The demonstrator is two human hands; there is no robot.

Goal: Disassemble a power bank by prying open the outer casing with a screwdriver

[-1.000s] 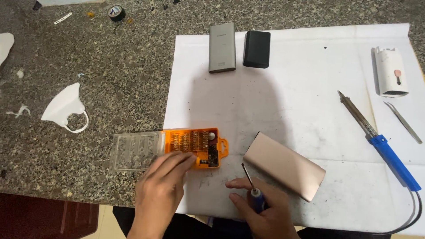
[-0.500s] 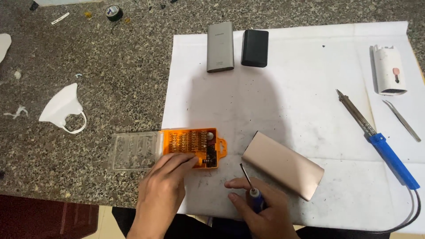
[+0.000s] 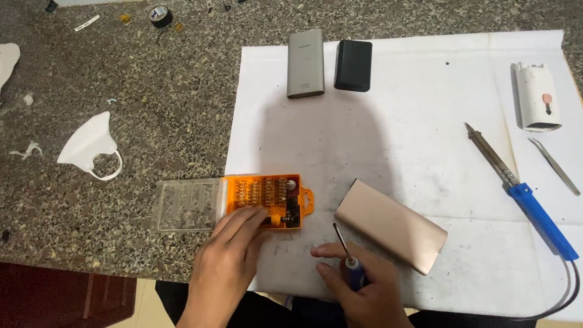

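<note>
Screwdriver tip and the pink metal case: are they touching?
Apart. The head view shows white paper between the screwdriver shaft, held up in the right hand, and the pink metal case.

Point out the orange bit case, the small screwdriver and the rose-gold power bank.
Orange bit case (image 3: 262,193): head view, on the rows of bits in its tray.
Small screwdriver (image 3: 340,239): head view, on the bare metal shaft above the right hand.
Rose-gold power bank (image 3: 392,225): head view, middle of its top face.

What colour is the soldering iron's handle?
Blue; the soldering iron handle shows clearly in the head view.
</note>
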